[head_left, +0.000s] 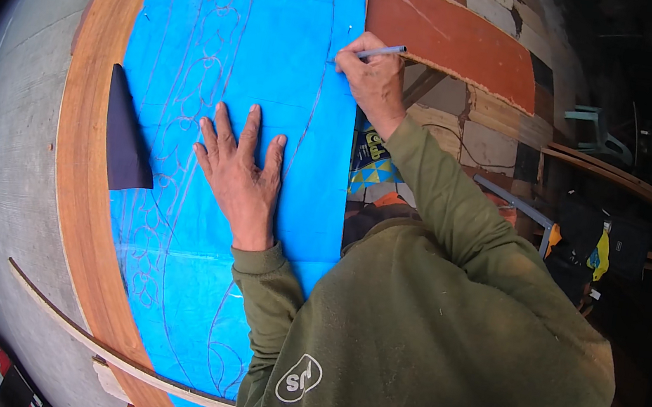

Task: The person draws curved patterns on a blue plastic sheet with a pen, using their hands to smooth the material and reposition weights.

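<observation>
Two hands work on a blue patterned sheet (285, 23) lying on a wooden board (81, 136): left hand (240, 176) pressed flat, fingers spread, holding nothing; right hand (373, 77) pinching a grey pen (382, 50), tip on the sheet's right edge.

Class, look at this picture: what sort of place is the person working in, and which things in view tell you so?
Probably a woodworking shop. A blue sheet with a drawn pattern lies on a wooden board, offcut boards sit nearby, and the right hand holds a pen.
</observation>
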A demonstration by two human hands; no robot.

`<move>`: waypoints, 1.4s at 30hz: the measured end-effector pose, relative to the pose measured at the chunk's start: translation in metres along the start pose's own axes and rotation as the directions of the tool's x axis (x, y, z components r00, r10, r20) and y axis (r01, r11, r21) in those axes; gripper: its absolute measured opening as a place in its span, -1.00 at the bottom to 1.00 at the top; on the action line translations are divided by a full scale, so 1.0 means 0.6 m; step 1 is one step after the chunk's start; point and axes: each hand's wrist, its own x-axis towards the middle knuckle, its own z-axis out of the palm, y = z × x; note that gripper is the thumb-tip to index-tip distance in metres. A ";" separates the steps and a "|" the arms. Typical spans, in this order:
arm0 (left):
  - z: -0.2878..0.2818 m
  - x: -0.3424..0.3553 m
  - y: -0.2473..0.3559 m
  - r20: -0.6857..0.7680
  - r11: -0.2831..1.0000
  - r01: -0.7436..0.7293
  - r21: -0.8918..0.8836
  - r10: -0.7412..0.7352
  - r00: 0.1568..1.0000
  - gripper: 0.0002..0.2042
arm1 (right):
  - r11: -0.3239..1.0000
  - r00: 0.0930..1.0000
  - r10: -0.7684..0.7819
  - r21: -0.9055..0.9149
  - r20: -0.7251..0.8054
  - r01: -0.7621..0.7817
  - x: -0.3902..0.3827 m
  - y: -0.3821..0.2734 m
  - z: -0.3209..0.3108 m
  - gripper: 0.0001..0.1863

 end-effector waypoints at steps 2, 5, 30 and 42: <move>0.000 0.001 0.000 0.001 1.000 -0.002 -0.002 0.002 1.000 -0.45 | 0.999 0.999 -0.033 0.005 -0.015 0.033 0.001 0.006 0.001 -0.80; 0.001 0.002 -0.002 0.007 1.000 -0.007 0.001 0.007 1.000 -0.45 | 1.000 1.000 -0.007 -0.011 0.024 0.008 -0.005 0.006 -0.003 -0.80; 0.002 -0.001 -0.001 -0.001 1.000 -0.024 -0.012 0.024 1.000 -0.43 | 0.855 0.942 0.212 0.515 -0.258 -0.052 -0.110 -0.054 -0.295 -0.95; -0.052 -0.032 -0.051 -0.081 0.970 0.098 -0.224 -0.119 0.990 -0.47 | 0.797 0.994 0.068 0.595 0.080 -0.103 -0.180 -0.129 -0.238 -0.82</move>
